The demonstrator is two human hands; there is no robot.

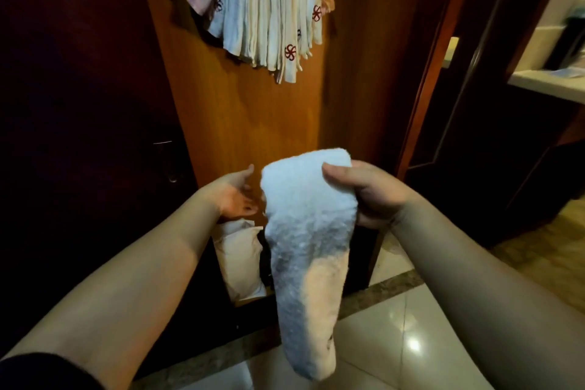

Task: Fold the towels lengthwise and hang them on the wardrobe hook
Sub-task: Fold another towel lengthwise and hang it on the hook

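Right hand [373, 196] has its grip closed on the upper end of a folded white towel [308, 231], thumb across the front, and the towel droops long toward the tiled floor [411, 326]. Left hand [235, 195] is open, palm facing the towel, just beside it. Above, a bunch of hung towels [269, 9] lies against the wooden wardrobe door [237, 114].

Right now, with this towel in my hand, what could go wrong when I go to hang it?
Only the right hand grips the folded towel; the left hand is open beside it, so the long dangling end could unfold. The hanging towels already crowd the wardrobe panel, so adding one might knock some off.
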